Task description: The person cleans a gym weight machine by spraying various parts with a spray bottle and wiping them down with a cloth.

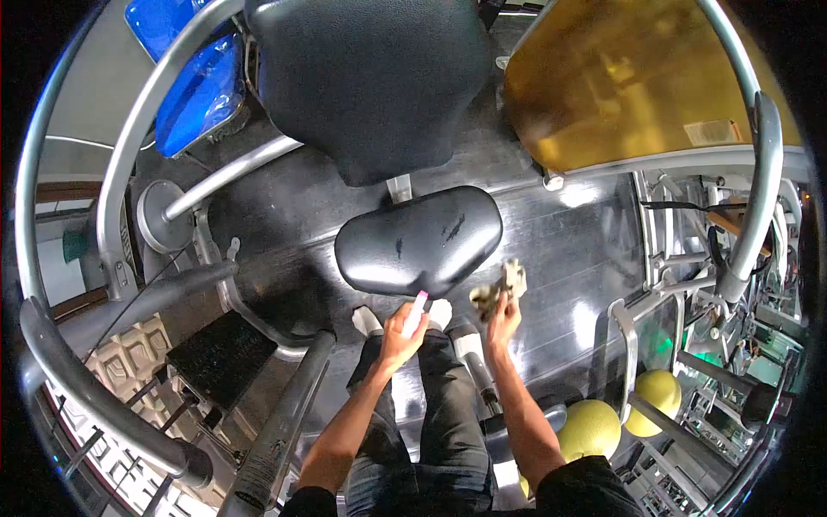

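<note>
I look down at a black padded seat of a gym machine, with its black backrest above it. My left hand holds a small white bottle with a pink cap, pointed at the seat's near edge. My right hand grips a crumpled beige cloth, held just off the seat's right front corner and apart from it. My legs in dark trousers and light shoes stand just below the seat.
Grey curved frame tubes arc on both sides. A black foot plate lies lower left, a yellow-tinted panel upper right, blue pads upper left. Yellow balls sit lower right beside more equipment.
</note>
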The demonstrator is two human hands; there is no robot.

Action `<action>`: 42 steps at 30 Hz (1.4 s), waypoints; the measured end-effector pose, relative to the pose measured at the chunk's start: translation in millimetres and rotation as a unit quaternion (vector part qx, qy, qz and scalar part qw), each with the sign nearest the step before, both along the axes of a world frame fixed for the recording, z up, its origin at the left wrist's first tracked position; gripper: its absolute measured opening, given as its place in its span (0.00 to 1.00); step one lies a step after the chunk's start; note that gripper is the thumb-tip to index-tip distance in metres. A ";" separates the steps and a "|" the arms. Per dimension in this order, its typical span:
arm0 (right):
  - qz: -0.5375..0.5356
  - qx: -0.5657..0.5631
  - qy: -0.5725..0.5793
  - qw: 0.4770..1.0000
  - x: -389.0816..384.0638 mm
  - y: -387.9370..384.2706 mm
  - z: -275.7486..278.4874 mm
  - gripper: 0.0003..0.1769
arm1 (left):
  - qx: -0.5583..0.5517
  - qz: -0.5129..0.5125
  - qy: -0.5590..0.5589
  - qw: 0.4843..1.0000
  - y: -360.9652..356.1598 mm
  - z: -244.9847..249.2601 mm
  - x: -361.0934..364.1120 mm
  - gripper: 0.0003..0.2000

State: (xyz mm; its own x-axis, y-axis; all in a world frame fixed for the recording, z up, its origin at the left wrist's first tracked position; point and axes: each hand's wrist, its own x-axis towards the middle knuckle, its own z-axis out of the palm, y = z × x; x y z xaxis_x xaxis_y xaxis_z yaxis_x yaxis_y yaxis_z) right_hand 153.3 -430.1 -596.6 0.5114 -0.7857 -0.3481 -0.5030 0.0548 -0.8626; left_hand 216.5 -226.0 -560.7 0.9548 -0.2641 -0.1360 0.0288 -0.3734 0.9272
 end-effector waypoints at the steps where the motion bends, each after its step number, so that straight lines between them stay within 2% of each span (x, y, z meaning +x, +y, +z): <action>1: 0.032 -0.075 0.014 0.997 13.7 -10.7 -19.5 0.15 | 0.001 0.001 0.001 1.000 1.9 -1.2 -4.5 0.06; 3: 0.158 -0.269 -0.042 0.949 66.2 -25.4 -30.2 0.16 | 0.020 0.046 0.079 0.996 8.6 -5.1 -13.5 0.07; 5: 0.219 -0.344 -0.012 0.913 120.5 -34.4 -33.6 0.15 | -0.007 0.067 0.109 0.992 15.4 -0.7 -19.2 0.07; 7: 0.332 -0.422 0.007 0.843 160.5 -43.5 -42.9 0.16 | 0.019 0.093 0.119 0.988 25.1 -4.2 -24.7 0.07; 9: 0.399 -0.427 0.045 0.811 169.2 -19.4 -71.4 0.16 | 0.039 0.081 0.105 0.990 38.7 -9.6 -32.6 0.05; 11: 0.538 -0.401 0.116 0.733 174.3 25.5 -77.8 0.15 | 0.059 0.101 0.110 0.987 45.7 -5.3 -32.7 0.05; 13: 0.612 -0.391 -0.020 0.688 156.6 61.2 -72.0 0.18 | 0.042 0.132 0.130 0.982 55.1 -18.0 -38.8 0.05; 15: 0.625 -0.378 -0.026 0.682 159.7 59.5 -63.3 0.19 | -0.013 0.157 0.173 0.972 60.5 -12.1 -36.6 0.05; 17: 0.634 -0.369 -0.030 0.679 161.6 45.5 -63.6 0.19 | -0.001 0.150 0.153 0.977 60.8 -7.1 -31.4 0.05; 19: 0.596 -0.257 -0.024 0.760 149.7 3.6 -80.3 0.20 | 0.028 0.152 0.105 0.982 62.3 -0.3 -26.1 0.04; 21: 0.536 -0.377 0.122 0.746 152.6 -32.6 -57.8 0.21 | 0.038 0.160 0.148 0.975 68.3 0.1 -26.7 0.03; 23: 0.457 -0.395 0.126 0.787 148.1 -61.0 -31.6 0.20 | 0.009 0.150 0.141 0.978 71.1 -0.7 -28.7 0.03; 24: 0.459 -0.393 0.126 0.786 141.0 -55.3 -60.9 0.20 | 0.005 0.160 0.177 0.971 71.1 4.5 -30.0 0.03; 25: 0.406 -0.283 0.098 0.863 124.7 -47.5 -114.4 0.19 | 0.007 0.160 0.179 0.971 73.1 2.3 -33.6 0.03; 26: 0.343 -0.168 0.067 0.922 113.2 -42.3 -143.5 0.19 | -0.012 0.160 0.170 0.972 75.1 -3.8 -38.4 0.03; 27: 0.434 -0.501 0.104 0.741 122.2 -2.6 -98.8 0.19 | -0.032 0.160 0.159 0.974 77.0 -10.3 -42.5 0.03; 28: 0.481 -0.427 0.078 0.762 127.4 30.3 -86.5 0.18 | -0.052 0.171 0.156 0.971 77.6 -15.7 -46.0 0.03; 29: 0.553 -0.350 0.133 0.744 140.0 67.0 -60.6 0.19 | -0.049 0.173 0.156 0.971 77.9 -11.9 -44.7 0.03; 30: 0.577 -0.371 0.018 0.727 133.4 95.4 -74.0 0.19 | -0.021 0.162 0.162 0.973 76.2 -4.6 -41.3 0.02; 31: 0.631 -0.322 -0.035 0.705 132.9 117.0 -55.1 0.19 | 0.006 0.149 0.167 0.975 75.2 -0.5 -39.2 0.02; 32: 0.662 -0.366 -0.073 0.650 127.6 139.0 -69.4 0.18 | 0.006 0.150 0.165 0.975 75.7 -1.6 -38.6 0.02; 33: 0.670 -0.397 -0.114 0.618 129.7 149.4 -66.1 0.17 | 0.004 0.151 0.179 0.972 76.9 -3.2 -39.4 0.02; 35: 0.680 -0.387 -0.133 0.608 134.6 136.2 -74.2 0.16 | 0.005 0.153 0.197 0.968 80.5 -4.4 -42.6 0.02; 36: 0.672 -0.356 -0.138 0.635 137.5 125.3 -80.0 0.16 | 0.006 0.144 0.189 0.971 81.2 -5.3 -43.2 0.03; 37: 0.658 -0.391 -0.110 0.634 145.1 101.2 -59.6 0.15 | 0.007 0.137 0.180 0.974 80.8 -5.9 -43.5 0.04; 38: 0.586 -0.267 -0.058 0.763 142.0 82.8 -75.2 0.15 | 0.005 0.139 0.182 0.973 79.9 -6.3 -44.5 0.04; 39: 0.544 -0.263 0.015 0.797 148.0 58.3 -59.5 0.16 | 0.005 0.144 0.147 0.979 78.2 -5.7 -44.3 0.04; 40: 0.604 -0.308 0.098 0.728 163.0 26.9 -37.1 0.16 | 0.004 0.149 0.110 0.983 77.3 -5.3 -44.1 0.04; 41: 0.524 -0.351 0.111 0.768 148.8 -0.1 -49.6 0.16 | 0.003 0.150 0.111 0.982 78.4 -4.3 -44.3 0.04; 42: 0.468 -0.427 0.082 0.769 146.1 -19.7 -44.8 0.17 | 0.000 0.143 0.133 0.981 80.3 -3.4 -45.3 0.04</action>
